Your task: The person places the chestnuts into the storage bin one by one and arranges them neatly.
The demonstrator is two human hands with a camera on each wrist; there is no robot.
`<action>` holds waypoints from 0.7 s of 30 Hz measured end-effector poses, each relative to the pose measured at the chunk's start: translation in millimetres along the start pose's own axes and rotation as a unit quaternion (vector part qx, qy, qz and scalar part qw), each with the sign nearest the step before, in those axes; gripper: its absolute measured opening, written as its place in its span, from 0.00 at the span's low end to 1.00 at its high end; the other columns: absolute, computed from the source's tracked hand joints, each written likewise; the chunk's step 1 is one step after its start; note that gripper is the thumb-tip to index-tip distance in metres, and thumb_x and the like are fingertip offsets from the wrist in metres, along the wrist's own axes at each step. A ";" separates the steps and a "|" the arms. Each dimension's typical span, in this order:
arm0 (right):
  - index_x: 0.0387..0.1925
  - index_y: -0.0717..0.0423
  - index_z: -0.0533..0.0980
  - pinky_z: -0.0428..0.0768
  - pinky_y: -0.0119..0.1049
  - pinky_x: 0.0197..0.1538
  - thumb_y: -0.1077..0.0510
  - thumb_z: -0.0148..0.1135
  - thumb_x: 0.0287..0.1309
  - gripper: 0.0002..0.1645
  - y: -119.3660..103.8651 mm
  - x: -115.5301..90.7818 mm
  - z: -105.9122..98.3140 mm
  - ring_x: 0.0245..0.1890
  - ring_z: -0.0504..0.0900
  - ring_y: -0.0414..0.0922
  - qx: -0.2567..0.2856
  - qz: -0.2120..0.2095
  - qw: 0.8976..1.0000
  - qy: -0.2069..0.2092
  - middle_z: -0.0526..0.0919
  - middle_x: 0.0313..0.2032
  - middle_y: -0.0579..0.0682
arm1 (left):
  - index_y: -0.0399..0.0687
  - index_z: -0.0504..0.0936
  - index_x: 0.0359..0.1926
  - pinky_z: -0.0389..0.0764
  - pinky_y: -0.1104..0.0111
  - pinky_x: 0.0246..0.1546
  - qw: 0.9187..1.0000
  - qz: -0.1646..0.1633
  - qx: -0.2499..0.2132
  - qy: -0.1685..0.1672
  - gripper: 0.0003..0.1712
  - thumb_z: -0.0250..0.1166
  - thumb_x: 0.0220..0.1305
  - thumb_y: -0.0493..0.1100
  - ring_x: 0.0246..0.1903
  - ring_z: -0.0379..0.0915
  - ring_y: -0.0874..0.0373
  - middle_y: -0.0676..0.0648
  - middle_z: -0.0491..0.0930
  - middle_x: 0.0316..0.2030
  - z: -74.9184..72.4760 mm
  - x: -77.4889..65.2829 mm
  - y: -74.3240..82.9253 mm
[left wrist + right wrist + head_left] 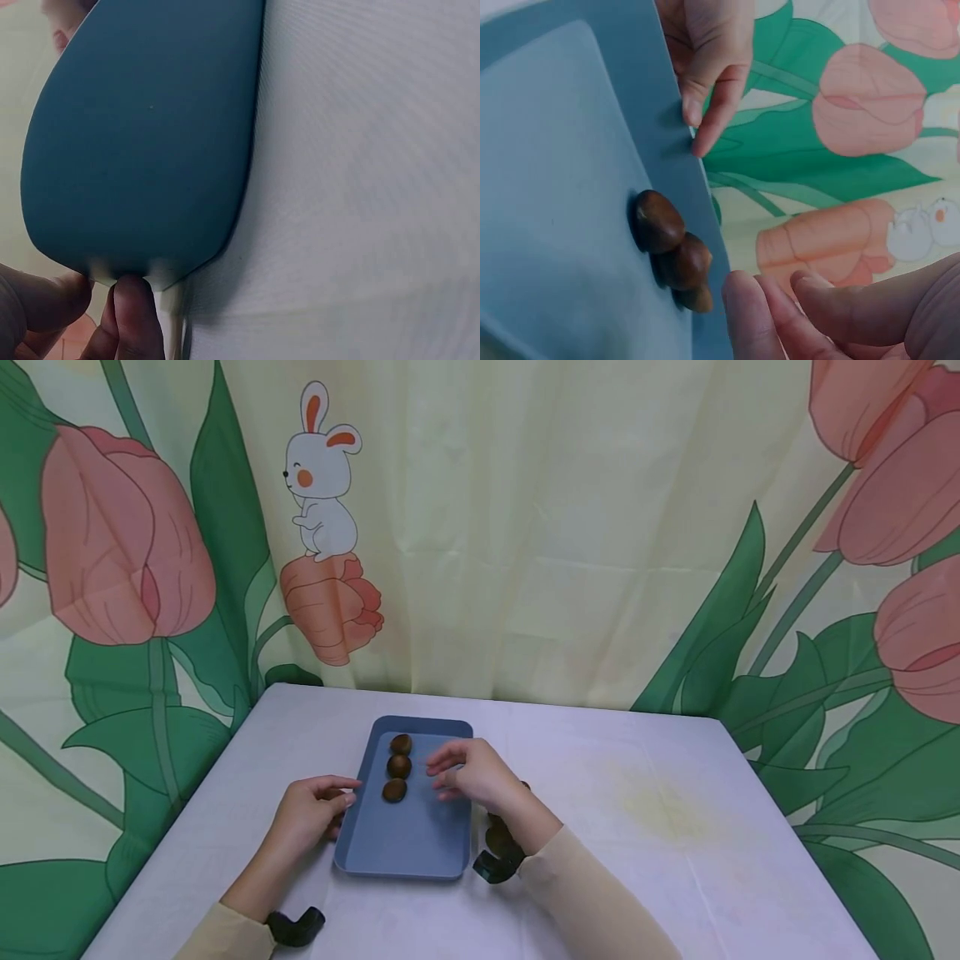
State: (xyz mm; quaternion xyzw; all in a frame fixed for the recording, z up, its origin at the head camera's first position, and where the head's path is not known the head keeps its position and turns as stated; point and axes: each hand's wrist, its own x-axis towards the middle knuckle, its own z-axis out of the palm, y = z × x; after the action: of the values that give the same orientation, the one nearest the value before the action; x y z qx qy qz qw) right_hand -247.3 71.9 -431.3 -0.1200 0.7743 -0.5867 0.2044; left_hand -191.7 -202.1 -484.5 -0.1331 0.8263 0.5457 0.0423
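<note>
A shallow blue tray point(405, 852) lies on the table, with three brown chestnuts point(399, 767) in a row in its left half. My left hand point(307, 810) is at the tray's left side, where its thumb and fingertips touch the rim; the left wrist view shows these fingertips point(137, 307) against the tray wall. Over the tray's right half, my right hand point(476, 772) hovers with loosely bent fingers and nothing visible between them. In the right wrist view the chestnuts point(660, 223) sit beyond its fingertips. More chestnuts point(498, 839) lie right of the tray, partly hidden by my right forearm.
A white cloth covers the table point(600, 877). Behind it hangs a curtain point(525, 527) printed with tulips and a rabbit. A dark curved piece point(296, 928) sits at my left wrist, and a similar one point(497, 865) at the right.
</note>
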 end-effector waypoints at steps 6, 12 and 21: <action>0.55 0.69 0.83 0.93 0.42 0.43 0.72 0.63 0.68 0.15 4.6 -11.0 -12.2 0.47 0.92 0.59 -0.014 -0.007 1.000 0.004 0.87 0.53 0.69 | 0.42 0.90 0.57 0.86 0.66 0.27 1.000 -0.001 0.003 0.001 0.15 0.68 0.73 0.33 0.31 0.80 0.54 0.38 0.87 0.45 -0.4 0.1 -1.3; 0.55 0.69 0.83 0.93 0.42 0.44 0.72 0.63 0.68 0.16 8.1 -26.2 -25.4 0.46 0.91 0.57 -0.014 -0.009 1.000 0.016 0.87 0.53 0.69 | 0.42 0.90 0.57 0.86 0.66 0.27 1.000 0.003 0.005 0.002 0.15 0.68 0.73 0.34 0.31 0.80 0.54 0.38 0.86 0.44 -0.5 0.7 -0.6; 0.55 0.64 0.85 0.91 0.40 0.36 0.69 0.66 0.67 0.16 21.0 -44.2 -47.5 0.42 0.89 0.51 -0.059 0.022 0.997 0.052 0.90 0.51 0.62 | 0.41 0.89 0.58 0.86 0.66 0.27 1.000 0.003 0.002 -0.002 0.15 0.67 0.74 0.34 0.31 0.80 0.54 0.38 0.85 0.43 -1.1 0.7 -0.1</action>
State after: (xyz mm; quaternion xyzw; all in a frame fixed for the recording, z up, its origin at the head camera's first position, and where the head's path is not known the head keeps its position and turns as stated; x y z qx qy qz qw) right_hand -228.6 137.4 -432.8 -0.0845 0.8197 -0.5407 0.1691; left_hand -192.3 -203.2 -484.3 -0.1292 0.8275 0.5447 0.0428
